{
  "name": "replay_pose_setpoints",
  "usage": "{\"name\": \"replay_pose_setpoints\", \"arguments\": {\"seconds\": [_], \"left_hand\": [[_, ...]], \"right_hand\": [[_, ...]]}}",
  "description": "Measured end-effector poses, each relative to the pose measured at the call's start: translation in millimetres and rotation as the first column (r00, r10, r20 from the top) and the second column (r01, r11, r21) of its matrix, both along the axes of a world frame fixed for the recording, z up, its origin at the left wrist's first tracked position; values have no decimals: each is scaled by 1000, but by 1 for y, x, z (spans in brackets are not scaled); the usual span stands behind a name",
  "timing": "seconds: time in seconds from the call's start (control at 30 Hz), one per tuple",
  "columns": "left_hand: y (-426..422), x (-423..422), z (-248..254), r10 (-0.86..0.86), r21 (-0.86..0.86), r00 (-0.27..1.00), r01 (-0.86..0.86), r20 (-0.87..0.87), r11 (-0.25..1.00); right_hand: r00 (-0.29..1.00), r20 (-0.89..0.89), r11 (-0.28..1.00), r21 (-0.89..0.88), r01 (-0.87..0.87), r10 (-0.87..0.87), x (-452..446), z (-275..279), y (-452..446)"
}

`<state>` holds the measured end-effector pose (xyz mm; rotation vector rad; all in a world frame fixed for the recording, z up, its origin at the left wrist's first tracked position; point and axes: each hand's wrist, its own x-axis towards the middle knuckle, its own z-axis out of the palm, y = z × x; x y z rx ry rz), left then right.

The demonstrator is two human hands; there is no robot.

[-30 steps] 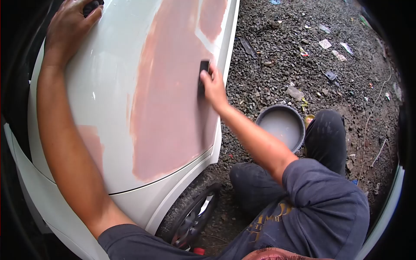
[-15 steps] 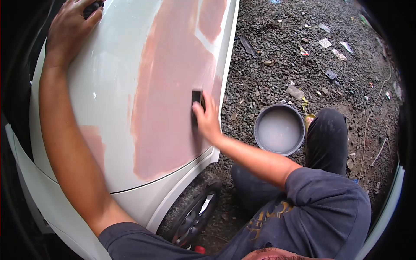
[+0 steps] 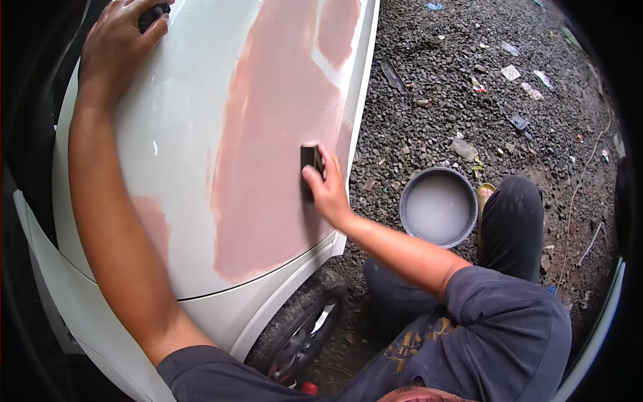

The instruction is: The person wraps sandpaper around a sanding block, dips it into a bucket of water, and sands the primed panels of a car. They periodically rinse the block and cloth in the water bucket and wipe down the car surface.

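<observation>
Oblong dark block (image 3: pixel 309 157) lies against ragged-edged pinkish patch (image 3: pixel 268 181).

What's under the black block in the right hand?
Apparently the pinkish patch on the white panel, visible around the black block. The block's underside and the surface directly beneath are covered, so anything between them can't be seen.

soft diffuse light, pale glare on white panel (image 3: pixel 182 144); fisheye bend, edges falling to black.
</observation>
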<state>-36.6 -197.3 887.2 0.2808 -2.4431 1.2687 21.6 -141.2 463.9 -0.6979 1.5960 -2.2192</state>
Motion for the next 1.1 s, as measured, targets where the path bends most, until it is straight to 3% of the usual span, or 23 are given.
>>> {"name": "replay_pose_setpoints", "arguments": {"seconds": [0.07, 0.1, 0.17, 0.3, 0.33, 0.37, 0.5, 0.6, 0.67, 0.77, 0.9, 0.97, 1.07, 1.1], "left_hand": [[-35, 2, 19, -8, -8, 996, 8, 86, 1000], [-54, 4, 29, -8, 2, 989, 7, 151, 1000], [-67, 6, 29, -48, -45, 989, 55, 139, 997], [-53, 2, 24, 23, -19, 993, -21, 113, 1000], [-68, 3, 27, -70, -59, 991, 77, 117, 995], [-65, 1, 27, -49, -60, 992, 56, 119, 997], [-61, 2, 24, -5, -58, 994, 11, 108, 998], [-63, 2, 23, 20, -76, 995, -13, 95, 997], [-60, 1, 24, 46, -101, 994, -36, 96, 994], [-49, 0, 23, 82, -89, 988, -70, 134, 994], [-51, 1, 22, 11, -57, 990, -3, 143, 998], [-49, 0, 22, 8, -34, 987, -3, 159, 999], [-52, 1, 21, -18, -48, 991, 25, 133, 999], [-51, 1, 22, -15, -39, 990, 21, 142, 999]], "right_hand": [[999, 15, 999, -1, 34, -34, -56, -16, -42], [992, 116, 994, -95, 60, -49, -89, -14, -62], [983, 147, 993, -41, 115, -108, -113, -5, -67], [998, 67, 999, 48, 1, -4, -20, 2, -16], [1000, -1, 999, 52, 16, -16, -4, 2, -3], [996, -82, 998, 49, 34, -29, 0, 2, 2], [988, 60, 984, 122, 133, -141, -95, -1, -59], [988, 47, 983, 125, 138, -145, -89, 3, -53], [997, 66, 997, 73, 35, -39, -29, 8, -15], [997, -77, 1000, -1, 31, -31, 14, -2, 11], [989, 13, 988, 51, 147, -147, -86, -4, -57], [977, 154, 989, 46, 143, -148, -116, 7, -66], [994, 87, 998, -19, 61, -59, -56, 13, -32], [999, -17, 999, 18, 33, -32, -26, 16, -12]]}}
